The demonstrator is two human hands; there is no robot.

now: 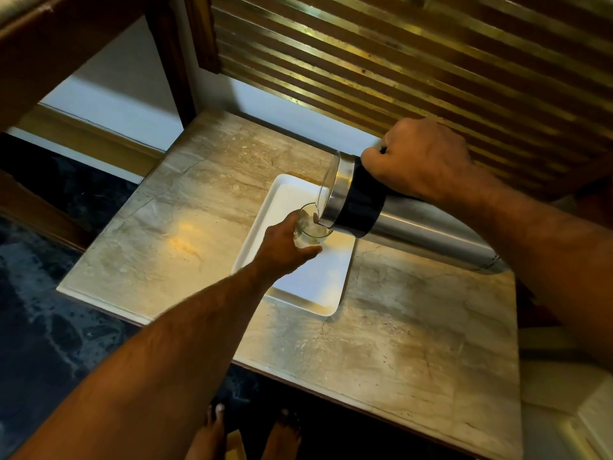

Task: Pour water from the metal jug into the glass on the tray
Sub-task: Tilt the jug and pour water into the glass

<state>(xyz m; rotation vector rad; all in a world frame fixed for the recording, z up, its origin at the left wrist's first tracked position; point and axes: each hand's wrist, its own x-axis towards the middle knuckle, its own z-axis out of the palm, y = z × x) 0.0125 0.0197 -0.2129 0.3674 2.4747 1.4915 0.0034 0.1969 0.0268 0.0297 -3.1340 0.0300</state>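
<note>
Bare feet [215, 426] stand below the worktop [414, 327]. Left hand [282, 242], grip wrapped around the glass [310, 227], steadies it on the white tray [318, 287]; right hand [428, 161], grip closed on the handle, tips the metal jug [398, 220] so its lip sits over the rim.

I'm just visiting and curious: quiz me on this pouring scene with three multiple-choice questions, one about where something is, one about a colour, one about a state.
1. Where does the glass stand?
A. on the floor
B. on the tray
C. on a shelf

2. What colour is the tray?
A. white
B. red
C. black

3. How is the metal jug held?
A. upright on the table
B. lying flat on the tray
C. tilted, mouth over the glass

Answers:
1 B, the glass sits inside the tray's rim, steadied by the left hand.
2 A, its surface and rim look white.
3 C, the right hand tips it and its mouth meets the glass rim.
</note>
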